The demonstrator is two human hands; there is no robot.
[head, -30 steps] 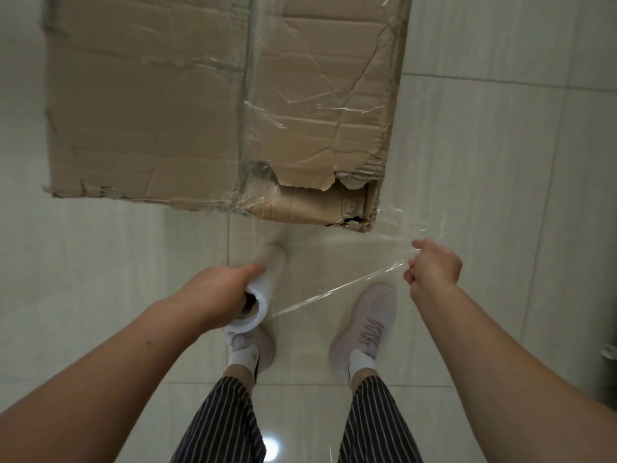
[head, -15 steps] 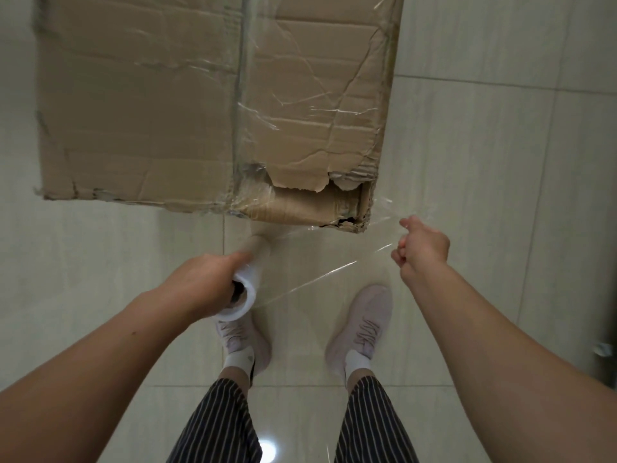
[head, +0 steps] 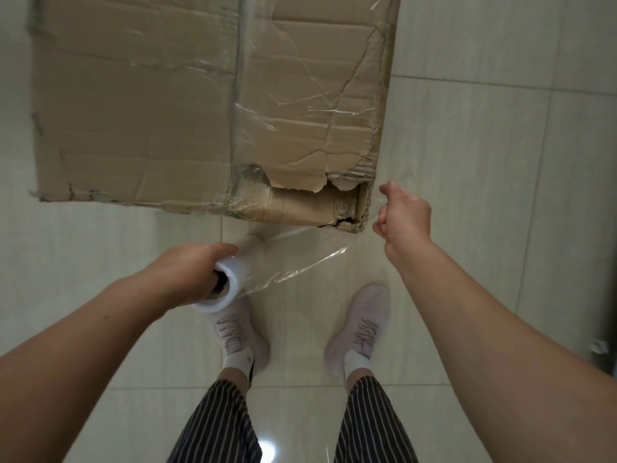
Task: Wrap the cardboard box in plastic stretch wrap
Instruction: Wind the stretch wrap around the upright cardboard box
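The right hand has its fingers curled in and pinches the free edge of the stretch wrap. Over the last second it has lifted away from the shoes and moved forward, so it now sits just beside the torn near corner of the cardboard box, a little to that corner's right. From this hand the clear film runs back and to the left, as a slack, wrinkled sheet, to the roll. The left hand grips the roll around its body and has also moved nearer the box's near edge. The box lies just ahead of both hands on the tiled floor. Film already clings over its right half, while the part ahead of the left hand looks bare. Bringing the free edge up to the corner suggests the person is about to anchor a new pass there. The film is not yet pressed onto the cardboard, and the ragged corner could snag or tear it when it is pulled taut.
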